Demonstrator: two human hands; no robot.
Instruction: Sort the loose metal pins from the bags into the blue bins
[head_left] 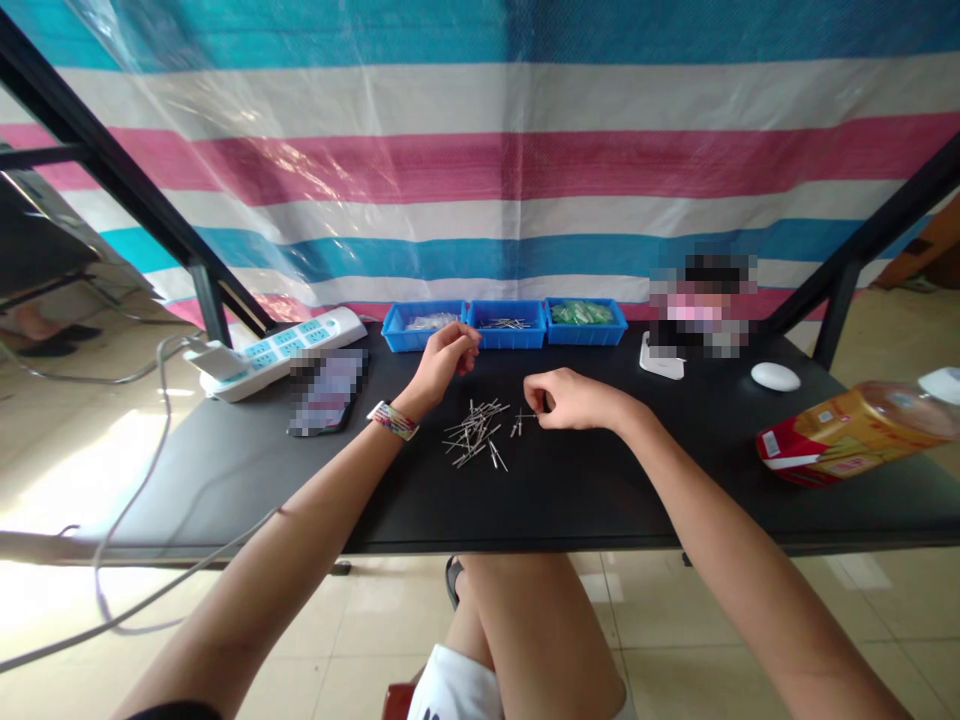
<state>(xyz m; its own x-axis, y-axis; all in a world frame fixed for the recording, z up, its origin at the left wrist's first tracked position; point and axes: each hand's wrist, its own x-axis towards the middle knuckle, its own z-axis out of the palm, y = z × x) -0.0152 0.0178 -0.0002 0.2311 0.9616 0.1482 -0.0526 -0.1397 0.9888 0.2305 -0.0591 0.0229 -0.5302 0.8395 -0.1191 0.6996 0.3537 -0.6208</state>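
A loose pile of thin silver blind rivets (474, 432) lies on the black tabletop in front of me. My right hand (576, 398) is at the right of the pile, thumb and forefinger pinched on the end of a rivet (527, 416). A couple of rivets lie just below that one. My left hand (444, 366) hovers above and behind the pile, fingers curled together, in front of the bins; whatever its fingertips hold is too small to make out. Behind it stand a left blue bin (405, 341) with whitish pieces and a middle blue bin (517, 338) with rivets.
A right blue bin (589, 334) holds green pieces. Left are a power strip (300, 345) and a phone (334, 390), with a grey cable (161, 400) hanging near my arm. Right are a white case (661, 362), a white oval object (775, 377) and a lying drink bottle (855, 430).
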